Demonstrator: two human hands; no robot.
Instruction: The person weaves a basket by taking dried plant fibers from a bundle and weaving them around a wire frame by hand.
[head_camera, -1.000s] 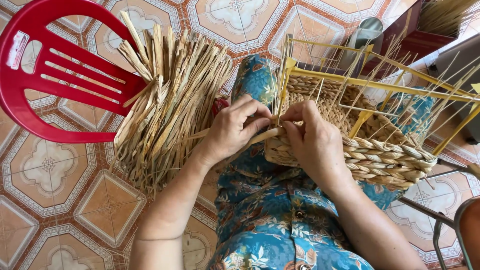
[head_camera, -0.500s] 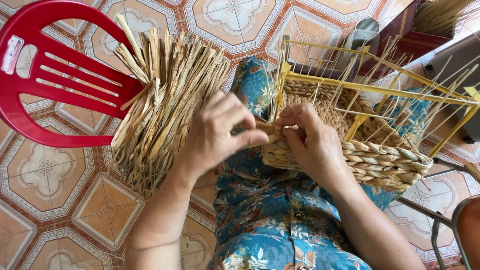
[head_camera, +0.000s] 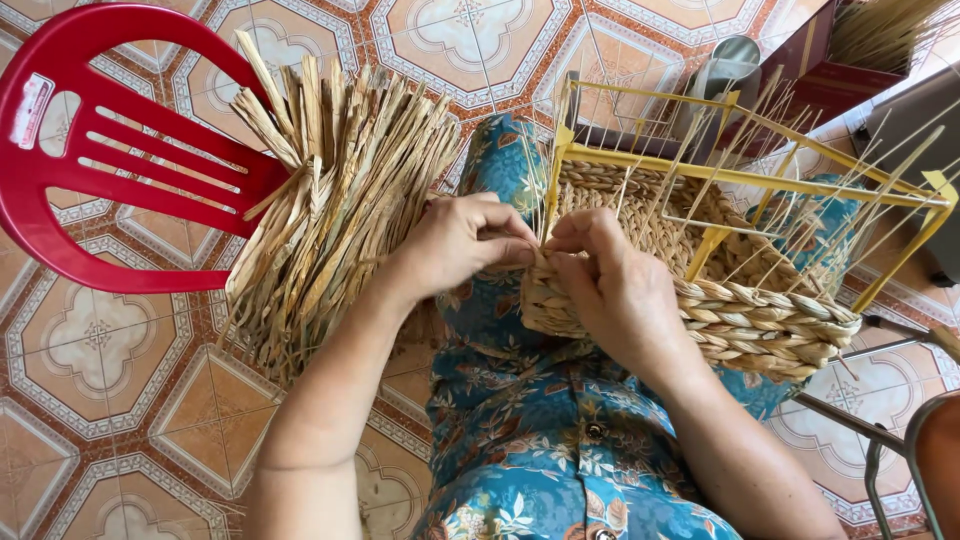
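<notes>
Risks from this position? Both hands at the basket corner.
1. Thin upright stakes stand close around the right hand and could bend or snap.
2. The left hand pinches right at the woven basket rim; a slip may loosen the braid.
3. The straw bundle leans on the red chair and may slide.

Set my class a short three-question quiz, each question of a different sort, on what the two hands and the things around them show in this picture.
1. True or false: the bundle of dry straw strips lies across the red plastic chair.
2. Which hand is nearer that bundle? A) left hand B) right hand
3. Fill the gap: thin upright stakes rise inside a ______-coloured frame above the woven basket.

Key
1. True.
2. A.
3. Yellow. Both hands pinch the weave at the basket's near corner.
</notes>
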